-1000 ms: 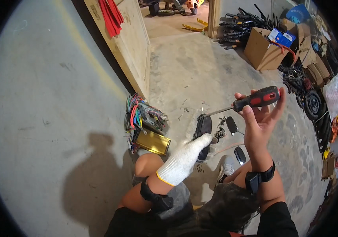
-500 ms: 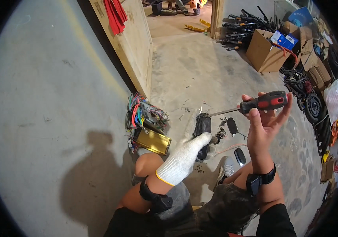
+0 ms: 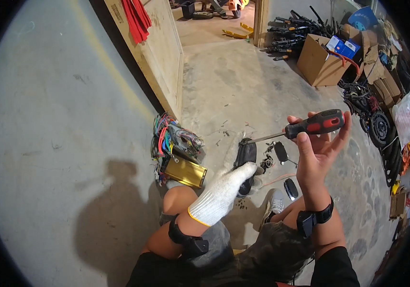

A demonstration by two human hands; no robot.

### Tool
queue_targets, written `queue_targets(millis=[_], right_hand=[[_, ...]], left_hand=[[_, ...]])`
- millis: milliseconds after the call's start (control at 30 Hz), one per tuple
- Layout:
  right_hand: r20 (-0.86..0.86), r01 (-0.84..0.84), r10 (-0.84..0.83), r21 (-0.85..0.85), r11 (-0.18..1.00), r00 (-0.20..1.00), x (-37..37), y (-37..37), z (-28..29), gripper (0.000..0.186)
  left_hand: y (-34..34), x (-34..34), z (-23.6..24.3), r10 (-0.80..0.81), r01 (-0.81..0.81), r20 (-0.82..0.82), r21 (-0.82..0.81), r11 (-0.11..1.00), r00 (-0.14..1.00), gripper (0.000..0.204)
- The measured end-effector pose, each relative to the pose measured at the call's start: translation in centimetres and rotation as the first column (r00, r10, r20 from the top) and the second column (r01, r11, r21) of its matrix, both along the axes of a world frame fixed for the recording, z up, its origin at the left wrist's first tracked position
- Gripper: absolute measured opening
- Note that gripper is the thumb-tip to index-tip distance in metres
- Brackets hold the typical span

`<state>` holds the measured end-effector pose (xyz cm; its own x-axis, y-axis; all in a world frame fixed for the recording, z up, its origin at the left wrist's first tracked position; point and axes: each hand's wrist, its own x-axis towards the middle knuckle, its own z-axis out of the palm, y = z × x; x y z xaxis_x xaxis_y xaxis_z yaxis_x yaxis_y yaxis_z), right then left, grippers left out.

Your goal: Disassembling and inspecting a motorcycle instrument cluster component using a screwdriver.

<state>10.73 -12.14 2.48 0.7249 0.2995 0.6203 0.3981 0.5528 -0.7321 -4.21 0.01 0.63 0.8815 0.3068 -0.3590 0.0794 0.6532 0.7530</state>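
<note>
My left hand (image 3: 229, 189), in a white knit glove with a yellow cuff edge, grips a long black part (image 3: 247, 154) with rounded ends. What kind of part it is I cannot make out. In my bare right hand (image 3: 316, 155) lies a screwdriver (image 3: 316, 124) with a black and red handle, held by the fingertips and thumb. Its metal shaft points left, and the tip meets the far end of the black part. Whether it sits in a screw or a gap is too small to tell.
Left of my knee are a gold metal box (image 3: 185, 172) and a bundle of coloured wires (image 3: 171, 136). Small black oval pieces (image 3: 280, 152) and scraps lie on the floor by my shoe (image 3: 275, 205). A cardboard box (image 3: 317, 62) and piled parts line the right side; a door (image 3: 159, 62) stands left.
My right hand and the screwdriver have shifted very slightly left, along with a small shift of the whole view. The grip of both hands is the same.
</note>
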Motion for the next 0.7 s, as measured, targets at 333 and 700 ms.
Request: queue_targets(millis=[333,700], right_hand=[[-0.143,0.128,-0.148,-0.141,0.982,0.979,-0.4,0.1,1.4,0.088],[-0.201,0.174,-0.214,-0.2,0.964,0.956,0.1,0.1,1.3,0.084]], left_hand=[[-0.6,0.2,1.7,0.011,-0.009,-0.046,0.05,0.999,0.999,0.07],[-0.3,-0.2,0.0,-0.024,0.025,-0.087,0.005,1.0,0.996,0.041]])
